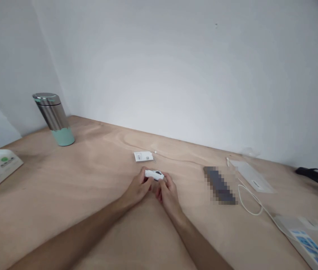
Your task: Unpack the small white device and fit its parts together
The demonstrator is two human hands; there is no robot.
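Hands in use: two, one left hand [139,184] and one right hand [168,191], both before me at the middle of the tabletop [91,165]. Items held: one small white device [153,174] with a dark area near its right end.

Laid out around it: one white printed card [143,156], just beyond the device; one dark flat object [220,185], pixelated, to the right; one white cable [256,214], looped past that object; one blue-and-white item [308,243] at the near right; one black strap [316,177] at the far right.

Containers: one steel and mint-green bottle [56,120] at the back left, lid on, contents hidden; one white-and-green package [1,168] at the left edge, contents not visible; one translucent sleeve [250,175] beside the cable, contents uncertain.

Hand condition: both partly closed, fingers curled. Left grips the device's left end; right grips its right end. Contact between device and tabletop cannot be determined.
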